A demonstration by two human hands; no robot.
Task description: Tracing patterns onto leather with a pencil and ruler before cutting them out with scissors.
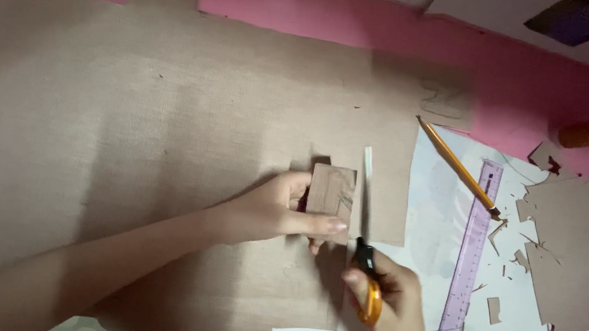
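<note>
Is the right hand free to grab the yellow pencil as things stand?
Probably not right away: the right hand is holding orange-handled scissors. The yellow pencil lies uncovered on the white paper beside the purple ruler.

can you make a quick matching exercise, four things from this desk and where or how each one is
Things:
1. small cardboard piece
2. scissors
3. pencil
4. clear purple ruler

States:
a. lies slanted, above the ruler's top end
b. held in the right hand, blades pointing away
c. held in the left hand
d. lies on the white sheet, right of the scissors

Pairs: 1-c, 2-b, 3-a, 4-d
</note>
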